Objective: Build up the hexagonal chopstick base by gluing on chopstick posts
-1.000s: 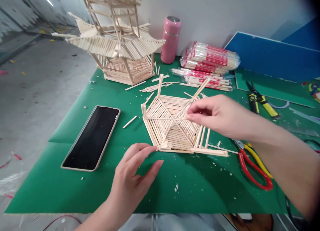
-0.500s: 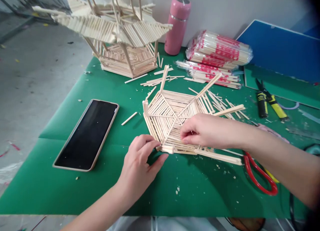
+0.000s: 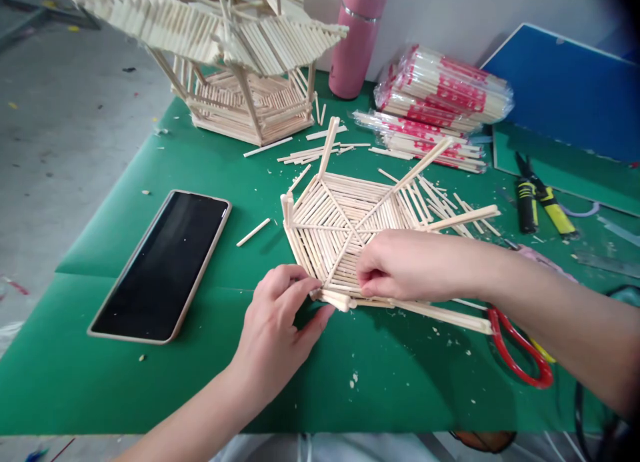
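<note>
A six-sided lattice of wooden sticks (image 3: 350, 209) lies on the green table, with paired sticks standing or leaning out from its corners. At its near left corner, my left hand (image 3: 285, 309) has thumb and fingers around the end of a short stick post (image 3: 336, 299). My right hand (image 3: 385, 265) reaches over the near part of the lattice from the right, its fingers pinched and pointing down at the near edge. Whatever is between those fingertips is hidden.
A roofed stick model (image 3: 250, 82) stands behind, beside a pink bottle (image 3: 355, 42). Wrapped stick bundles (image 3: 445, 95) lie at the back. A phone (image 3: 163, 265) lies left; pliers (image 3: 543, 199), red-handled scissors (image 3: 520, 355) and loose sticks (image 3: 440, 205) lie right.
The view has shifted slightly. My right hand has moved slightly down toward the lattice's near edge. My left hand stays at the same corner, where the post has tilted a little.
</note>
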A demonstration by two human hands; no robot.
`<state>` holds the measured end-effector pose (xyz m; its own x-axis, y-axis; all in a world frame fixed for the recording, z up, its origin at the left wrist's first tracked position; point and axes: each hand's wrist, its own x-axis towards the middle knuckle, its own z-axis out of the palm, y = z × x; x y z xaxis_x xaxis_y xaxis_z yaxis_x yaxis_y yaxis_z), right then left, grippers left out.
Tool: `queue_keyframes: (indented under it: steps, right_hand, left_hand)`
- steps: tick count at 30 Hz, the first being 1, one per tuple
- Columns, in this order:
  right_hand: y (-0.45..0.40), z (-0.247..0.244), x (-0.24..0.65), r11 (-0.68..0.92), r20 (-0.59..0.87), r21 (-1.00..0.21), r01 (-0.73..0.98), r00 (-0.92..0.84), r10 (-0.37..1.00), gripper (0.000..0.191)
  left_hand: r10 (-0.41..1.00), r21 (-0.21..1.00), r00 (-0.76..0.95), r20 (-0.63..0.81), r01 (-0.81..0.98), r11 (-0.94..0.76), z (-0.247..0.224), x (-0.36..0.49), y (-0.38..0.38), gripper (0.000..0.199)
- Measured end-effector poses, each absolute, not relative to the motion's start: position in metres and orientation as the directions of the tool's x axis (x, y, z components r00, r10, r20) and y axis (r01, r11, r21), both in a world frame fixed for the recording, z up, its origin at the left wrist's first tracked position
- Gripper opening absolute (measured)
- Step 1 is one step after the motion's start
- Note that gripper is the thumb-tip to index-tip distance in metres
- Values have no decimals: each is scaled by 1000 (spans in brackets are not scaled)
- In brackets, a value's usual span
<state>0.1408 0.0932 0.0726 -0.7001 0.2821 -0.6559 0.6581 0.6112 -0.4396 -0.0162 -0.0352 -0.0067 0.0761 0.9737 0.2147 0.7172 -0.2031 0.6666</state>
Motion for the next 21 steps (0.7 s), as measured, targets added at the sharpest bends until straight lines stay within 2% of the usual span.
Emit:
queue_keyframes:
  steps: [15,21]
  right_hand:
    - [90,76,141,674,-632,-399,621,-719,289,13]
    - [90,77,140,709,-628,-384,591,-730,268,14]
  left_hand:
    - [978,717,83,191,669,-197,-3,-15,-31,15]
    - [977,693,84,197,693,-199,-1,-15,-29,17]
